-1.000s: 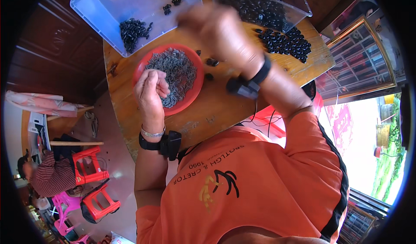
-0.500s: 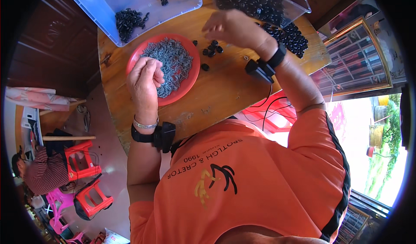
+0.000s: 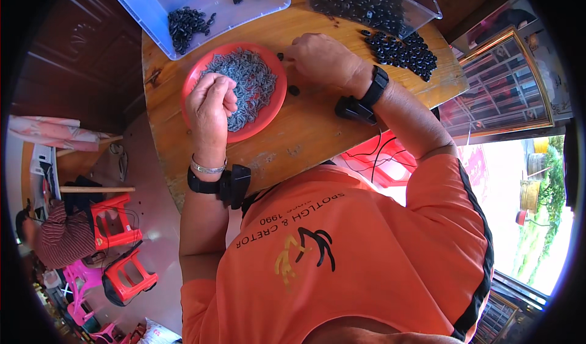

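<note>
Daylight floods in from the lower right, blown out white there; the worktop (image 3: 317,124) is evenly lit with soft shadows. Fisheye bending and black vignette ring the sharp centre.

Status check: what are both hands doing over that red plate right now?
Left hand pinched shut over red plate of grey pieces. Right hand down on table beside plate, near loose black piece. Nothing blocking.

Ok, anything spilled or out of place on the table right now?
Yes: a loose heap of black pieces lies on the bare wooden table, outside the clear bin beside it. A few strays also sit near the red plate, by the right hand. Nothing looks damaged.
</note>
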Demonstrator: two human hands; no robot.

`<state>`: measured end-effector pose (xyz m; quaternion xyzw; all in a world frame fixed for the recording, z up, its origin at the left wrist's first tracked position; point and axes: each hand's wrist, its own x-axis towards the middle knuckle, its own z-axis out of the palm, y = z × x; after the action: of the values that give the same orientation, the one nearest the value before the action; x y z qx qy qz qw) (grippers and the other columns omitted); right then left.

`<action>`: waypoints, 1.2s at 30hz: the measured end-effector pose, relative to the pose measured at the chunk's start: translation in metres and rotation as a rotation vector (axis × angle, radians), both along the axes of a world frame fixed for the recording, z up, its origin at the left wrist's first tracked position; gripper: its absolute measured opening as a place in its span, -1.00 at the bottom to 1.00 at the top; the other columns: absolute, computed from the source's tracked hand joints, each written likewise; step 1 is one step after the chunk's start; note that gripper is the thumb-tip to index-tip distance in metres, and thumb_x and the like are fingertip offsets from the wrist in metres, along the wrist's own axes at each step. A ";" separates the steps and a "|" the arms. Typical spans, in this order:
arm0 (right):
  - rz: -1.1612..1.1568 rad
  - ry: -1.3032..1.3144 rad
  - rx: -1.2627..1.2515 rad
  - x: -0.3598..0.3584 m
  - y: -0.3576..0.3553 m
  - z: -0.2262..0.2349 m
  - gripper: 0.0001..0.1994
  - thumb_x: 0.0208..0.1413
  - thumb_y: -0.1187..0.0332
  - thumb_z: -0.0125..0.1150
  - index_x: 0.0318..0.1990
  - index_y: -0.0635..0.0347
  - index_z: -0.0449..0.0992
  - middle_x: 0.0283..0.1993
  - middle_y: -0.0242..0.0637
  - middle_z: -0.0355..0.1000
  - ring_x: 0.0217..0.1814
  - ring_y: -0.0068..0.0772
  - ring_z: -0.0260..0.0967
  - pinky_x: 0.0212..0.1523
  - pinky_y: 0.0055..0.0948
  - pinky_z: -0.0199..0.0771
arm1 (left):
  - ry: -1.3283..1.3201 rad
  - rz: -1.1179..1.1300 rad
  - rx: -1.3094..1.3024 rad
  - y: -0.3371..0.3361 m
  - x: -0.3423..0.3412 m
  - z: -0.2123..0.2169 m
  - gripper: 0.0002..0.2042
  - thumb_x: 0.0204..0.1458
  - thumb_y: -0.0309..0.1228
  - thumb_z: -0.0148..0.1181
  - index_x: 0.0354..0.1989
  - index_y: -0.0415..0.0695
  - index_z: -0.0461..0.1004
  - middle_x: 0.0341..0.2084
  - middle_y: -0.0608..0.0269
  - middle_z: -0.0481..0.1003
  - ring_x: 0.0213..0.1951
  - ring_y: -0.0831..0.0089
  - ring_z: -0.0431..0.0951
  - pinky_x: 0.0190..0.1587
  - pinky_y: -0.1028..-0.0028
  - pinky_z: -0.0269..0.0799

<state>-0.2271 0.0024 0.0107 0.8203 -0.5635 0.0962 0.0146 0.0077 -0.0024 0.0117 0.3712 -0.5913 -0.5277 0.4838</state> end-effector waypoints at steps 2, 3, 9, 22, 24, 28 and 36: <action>0.005 -0.120 -0.026 -0.009 -0.006 -0.003 -0.84 -0.05 0.36 0.13 -0.32 0.18 0.55 -0.35 -0.15 0.48 -0.26 -0.15 0.45 -0.19 -0.32 0.44 | 0.014 -0.016 0.020 -0.001 0.001 0.000 -0.80 0.10 -0.38 -0.02 -0.49 -0.21 0.43 -0.71 0.42 0.33 -0.67 0.71 0.27 -0.63 0.71 0.13; 0.008 -0.240 -0.050 -0.012 -0.010 -0.004 -0.85 -0.02 0.41 0.14 -0.29 0.22 0.54 -0.32 -0.18 0.50 -0.25 -0.24 0.47 -0.19 -0.39 0.45 | 0.014 -0.013 0.019 -0.001 0.001 0.000 -0.80 0.10 -0.38 -0.02 -0.49 -0.21 0.43 -0.71 0.42 0.33 -0.67 0.71 0.27 -0.63 0.71 0.13; 0.183 -1.323 0.539 0.013 -0.012 0.027 -0.84 0.04 0.55 0.18 -0.20 0.25 0.52 -0.29 -0.44 0.49 -0.22 -0.64 0.41 -0.13 -0.62 0.42 | -0.056 -0.123 0.080 0.006 -0.004 0.002 -0.78 0.12 -0.34 -0.06 -0.42 -0.20 0.45 -0.68 0.41 0.35 -0.64 0.70 0.30 -0.62 0.70 0.15; 0.414 -1.251 0.358 0.052 -0.013 0.010 -0.89 0.05 0.54 0.19 -0.25 0.26 0.54 -0.31 -0.39 0.49 -0.21 -0.61 0.41 -0.11 -0.57 0.43 | 0.395 -0.405 0.541 -0.009 0.005 -0.012 -0.77 0.12 -0.30 -0.12 -0.32 -0.23 0.37 -0.62 0.24 0.39 -0.62 0.46 0.39 -0.58 0.57 0.24; 0.425 -1.172 0.245 0.055 -0.014 0.007 -0.89 0.04 0.52 0.20 -0.25 0.25 0.54 -0.31 -0.37 0.49 -0.20 -0.58 0.42 -0.11 -0.54 0.43 | 0.427 -0.414 0.557 -0.011 0.006 -0.013 -0.80 0.12 -0.32 -0.10 -0.34 -0.20 0.36 -0.62 0.24 0.38 -0.62 0.45 0.39 -0.58 0.56 0.24; 0.411 -1.041 0.048 0.060 -0.011 0.007 -0.85 -0.01 0.48 0.26 -0.25 0.23 0.54 -0.30 -0.33 0.48 -0.18 -0.47 0.43 -0.13 -0.49 0.44 | 0.408 -0.247 0.475 -0.015 0.007 -0.012 -0.87 0.09 -0.36 -0.07 -0.39 -0.16 0.32 -0.62 0.27 0.37 -0.62 0.46 0.39 -0.58 0.57 0.23; 0.372 -0.892 -0.016 0.058 -0.018 0.004 -0.86 0.01 0.45 0.23 -0.24 0.20 0.54 -0.30 -0.28 0.48 -0.21 -0.36 0.45 -0.17 -0.46 0.43 | 0.241 -0.210 0.257 -0.013 0.007 -0.011 -0.83 0.10 -0.36 -0.06 -0.48 -0.14 0.35 -0.66 0.32 0.36 -0.64 0.57 0.35 -0.59 0.64 0.18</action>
<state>-0.1692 -0.0155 0.0143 0.7858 -0.3578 0.4439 -0.2398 0.0146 -0.0153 0.0006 0.3004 -0.4925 -0.6871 0.4418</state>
